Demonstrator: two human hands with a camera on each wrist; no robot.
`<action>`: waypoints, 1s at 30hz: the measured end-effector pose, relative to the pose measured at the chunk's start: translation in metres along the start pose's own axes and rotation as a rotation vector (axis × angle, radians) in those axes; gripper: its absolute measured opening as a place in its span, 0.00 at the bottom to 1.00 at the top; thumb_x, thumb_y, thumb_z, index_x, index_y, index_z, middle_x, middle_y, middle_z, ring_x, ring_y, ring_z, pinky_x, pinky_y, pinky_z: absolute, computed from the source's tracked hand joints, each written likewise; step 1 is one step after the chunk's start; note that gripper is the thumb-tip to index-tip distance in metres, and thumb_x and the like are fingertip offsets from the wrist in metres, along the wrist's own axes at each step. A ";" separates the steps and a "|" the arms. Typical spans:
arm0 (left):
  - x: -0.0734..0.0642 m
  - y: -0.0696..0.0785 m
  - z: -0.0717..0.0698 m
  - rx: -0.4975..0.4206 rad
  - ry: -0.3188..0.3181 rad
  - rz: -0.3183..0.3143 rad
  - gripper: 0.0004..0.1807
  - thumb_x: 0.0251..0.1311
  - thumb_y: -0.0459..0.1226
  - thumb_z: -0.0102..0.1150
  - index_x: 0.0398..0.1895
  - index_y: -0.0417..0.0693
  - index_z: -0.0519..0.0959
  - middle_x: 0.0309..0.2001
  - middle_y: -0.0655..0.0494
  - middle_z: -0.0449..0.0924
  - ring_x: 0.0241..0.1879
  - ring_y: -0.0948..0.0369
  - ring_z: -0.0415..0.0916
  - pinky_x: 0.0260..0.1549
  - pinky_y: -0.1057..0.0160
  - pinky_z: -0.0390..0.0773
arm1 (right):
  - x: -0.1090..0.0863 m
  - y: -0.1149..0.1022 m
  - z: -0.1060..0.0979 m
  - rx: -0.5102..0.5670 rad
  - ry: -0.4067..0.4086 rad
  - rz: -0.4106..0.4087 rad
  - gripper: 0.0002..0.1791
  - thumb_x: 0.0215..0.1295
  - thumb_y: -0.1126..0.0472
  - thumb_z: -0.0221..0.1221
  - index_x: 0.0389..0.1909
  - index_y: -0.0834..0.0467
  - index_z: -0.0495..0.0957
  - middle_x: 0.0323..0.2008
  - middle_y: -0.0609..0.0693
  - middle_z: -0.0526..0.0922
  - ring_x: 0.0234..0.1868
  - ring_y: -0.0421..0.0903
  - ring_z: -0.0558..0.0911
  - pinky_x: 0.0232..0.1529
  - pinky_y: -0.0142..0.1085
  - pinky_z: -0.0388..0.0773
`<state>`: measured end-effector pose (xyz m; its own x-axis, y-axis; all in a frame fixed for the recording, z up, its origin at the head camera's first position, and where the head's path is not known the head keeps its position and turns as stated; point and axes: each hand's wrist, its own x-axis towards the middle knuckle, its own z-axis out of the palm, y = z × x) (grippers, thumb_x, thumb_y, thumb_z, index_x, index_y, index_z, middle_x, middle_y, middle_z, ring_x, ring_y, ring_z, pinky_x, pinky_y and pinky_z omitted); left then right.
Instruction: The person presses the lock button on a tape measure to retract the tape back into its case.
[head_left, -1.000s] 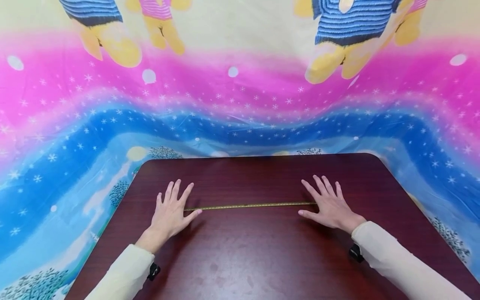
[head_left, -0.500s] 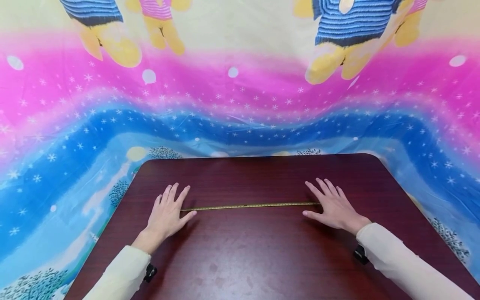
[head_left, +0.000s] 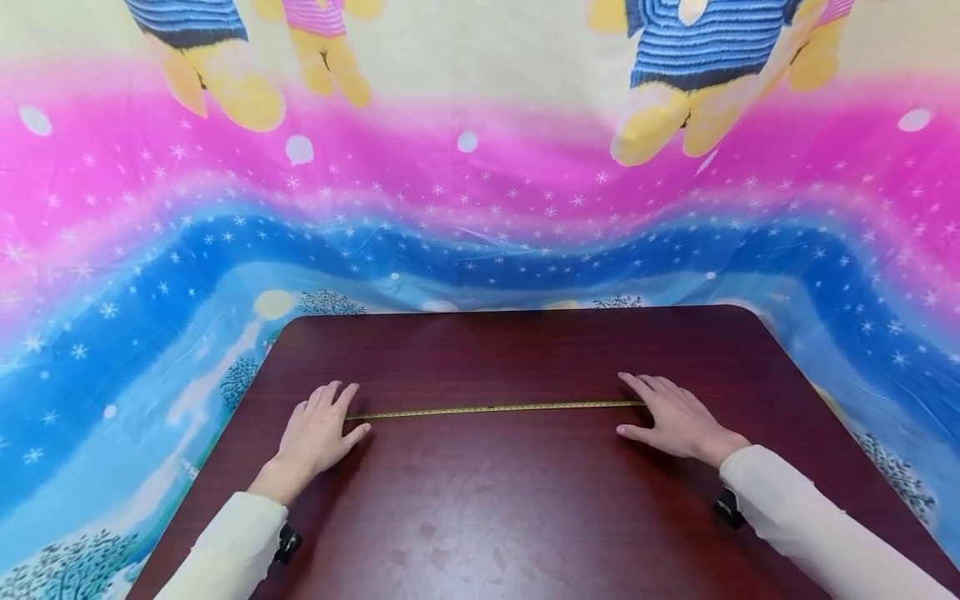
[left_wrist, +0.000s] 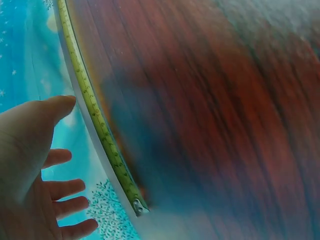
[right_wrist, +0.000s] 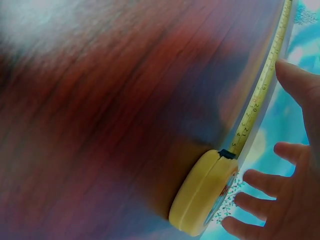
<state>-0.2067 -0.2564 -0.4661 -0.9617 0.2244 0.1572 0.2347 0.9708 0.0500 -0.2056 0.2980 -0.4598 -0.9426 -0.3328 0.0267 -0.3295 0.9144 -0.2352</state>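
A tape measure lies across the dark red-brown table, its yellow blade (head_left: 491, 408) drawn out in a long straight line. At the blade's left end the metal hook (left_wrist: 140, 207) shows in the left wrist view. My left hand (head_left: 315, 433) is beside that end, fingers relaxed and thumb apart, holding nothing. The yellow case (right_wrist: 200, 195) stands on its edge at the blade's right end; in the head view my right hand (head_left: 678, 423) hides it. That hand's fingers are extended loosely beside the case, gripping nothing.
The dark wooden table (head_left: 487, 500) has rounded far corners. Behind it and along both sides hangs a pink and blue cloth (head_left: 465, 192) printed with snowflakes and bears. A black wrist strap (head_left: 287, 543) sits by the left sleeve, another (head_left: 729, 508) by the right.
Both hands have moved outward, the left further left and nearer me, the right slightly right. Their fingers are less spread. The tape measure stays in place, with more of its blade uncovered.
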 end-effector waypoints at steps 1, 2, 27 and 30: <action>0.000 -0.002 0.000 -0.002 -0.002 -0.003 0.39 0.62 0.53 0.65 0.71 0.42 0.68 0.66 0.34 0.70 0.66 0.38 0.68 0.60 0.35 0.71 | 0.000 0.001 0.000 0.002 -0.005 0.002 0.51 0.60 0.35 0.66 0.78 0.54 0.58 0.71 0.63 0.69 0.71 0.66 0.67 0.67 0.68 0.64; -0.001 -0.003 0.001 -0.006 -0.005 -0.008 0.38 0.62 0.52 0.66 0.70 0.42 0.69 0.66 0.34 0.71 0.65 0.38 0.68 0.59 0.35 0.72 | -0.001 0.002 0.000 0.002 -0.007 0.000 0.51 0.60 0.36 0.67 0.78 0.54 0.58 0.71 0.63 0.70 0.71 0.66 0.68 0.66 0.67 0.66; -0.010 -0.034 0.008 -0.053 -0.069 -0.067 0.28 0.64 0.43 0.66 0.62 0.37 0.74 0.57 0.32 0.78 0.54 0.36 0.77 0.47 0.37 0.80 | -0.013 0.030 -0.007 -0.014 -0.075 0.007 0.43 0.57 0.42 0.71 0.69 0.60 0.71 0.64 0.64 0.76 0.62 0.64 0.77 0.55 0.60 0.77; -0.009 -0.036 0.008 -0.056 -0.070 -0.065 0.24 0.63 0.39 0.66 0.59 0.37 0.76 0.54 0.33 0.79 0.52 0.37 0.79 0.44 0.38 0.81 | -0.014 0.035 -0.007 -0.007 -0.091 -0.010 0.42 0.58 0.44 0.71 0.69 0.59 0.70 0.64 0.64 0.76 0.62 0.64 0.76 0.55 0.61 0.76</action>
<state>-0.2078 -0.2925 -0.4771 -0.9823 0.1685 0.0824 0.1772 0.9776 0.1135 -0.2039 0.3359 -0.4618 -0.9307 -0.3609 -0.0595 -0.3392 0.9125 -0.2288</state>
